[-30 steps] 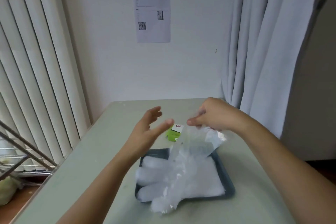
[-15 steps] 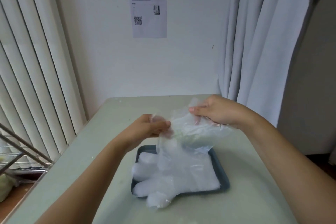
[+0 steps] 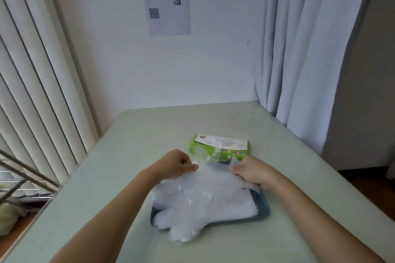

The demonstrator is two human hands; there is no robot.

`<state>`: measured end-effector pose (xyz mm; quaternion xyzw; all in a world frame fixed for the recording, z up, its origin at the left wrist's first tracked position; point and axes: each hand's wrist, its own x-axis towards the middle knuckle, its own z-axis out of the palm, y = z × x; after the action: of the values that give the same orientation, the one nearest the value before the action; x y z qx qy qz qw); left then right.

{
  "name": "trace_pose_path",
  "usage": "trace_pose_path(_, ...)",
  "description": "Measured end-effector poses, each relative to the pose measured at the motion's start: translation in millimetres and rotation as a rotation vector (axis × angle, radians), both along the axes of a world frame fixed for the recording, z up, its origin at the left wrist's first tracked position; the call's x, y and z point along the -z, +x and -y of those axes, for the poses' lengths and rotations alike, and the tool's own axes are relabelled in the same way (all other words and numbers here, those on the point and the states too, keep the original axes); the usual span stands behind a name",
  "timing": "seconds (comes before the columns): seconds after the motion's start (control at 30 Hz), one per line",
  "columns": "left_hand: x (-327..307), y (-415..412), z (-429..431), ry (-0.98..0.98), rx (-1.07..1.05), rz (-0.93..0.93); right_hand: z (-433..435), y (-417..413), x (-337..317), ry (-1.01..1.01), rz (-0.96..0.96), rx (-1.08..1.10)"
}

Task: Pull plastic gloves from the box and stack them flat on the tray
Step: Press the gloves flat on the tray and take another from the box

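1. Clear plastic glove (image 3: 203, 194) lay draped over the pile of gloves (image 3: 245, 205) on the dark tray (image 3: 265, 209). Its cuff was at the far side and its finger tips spilled past the near rim onto the tabletop (image 3: 128, 134).
2. Over at the cuff's far-left corner was the left hand (image 3: 175, 164), fingers (image 3: 192, 166) curled and pinching the film. How much film they had could not be made out.
3. At the far-right corner the right hand (image 3: 250, 171) mirrored it, its fingers (image 3: 235, 170) pinching a raised flap of the cuff edge.
4. And here was the relation that mattered: the glove's long axis ran from the two hands straight back toward the person. Both hands held the same end with the cuff spread between them, so the whole glove lay on the near side of the fingers.
5. Neither hand was any nearer the loose finger end. My read was that the cuff needed lowering flat and releasing, perhaps with a small shift away to bring the overhanging tips onto the tray.
6. Just beyond the tray's far edge sat the green box (image 3: 220, 147), between the two hands, with a wisp of film showing at its opening.
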<state>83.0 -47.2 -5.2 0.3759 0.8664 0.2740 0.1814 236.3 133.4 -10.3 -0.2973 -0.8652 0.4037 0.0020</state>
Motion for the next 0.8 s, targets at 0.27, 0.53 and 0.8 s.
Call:
trace_pose_path(0.27,24.0,-7.7,0.7,-0.238,-0.095,-0.327,7.1,0.5,35.4,0.305,0.145,-0.019)
trace_pose_path(0.53,21.4,43.4,-16.1,0.024,0.067,-0.455,9.7,-0.5,35.5,0.324,0.154,-0.022)
trace_pose_path(0.8,76.1,63.1,-24.6,-0.271,0.300,-0.410,8.4,2.5,34.3,0.232,0.079,-0.020)
